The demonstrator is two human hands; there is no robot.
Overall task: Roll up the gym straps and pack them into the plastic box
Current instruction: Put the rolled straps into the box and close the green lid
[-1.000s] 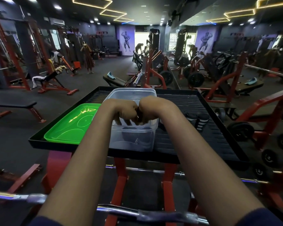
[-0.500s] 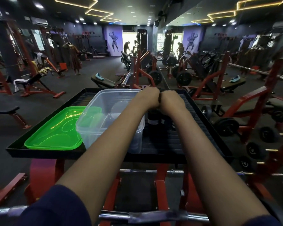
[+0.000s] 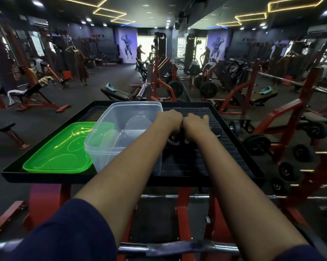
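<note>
Black strap clenched in my left grip and right grip, knuckles touching. Clear box stands just left.

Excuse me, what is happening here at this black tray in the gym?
A person is packing gym straps at a black tray. The left hand and the right hand, close together, grip a dark strap with white stripes, right of the clear plastic box. The box stands open; the green lid lies to its left.
</note>
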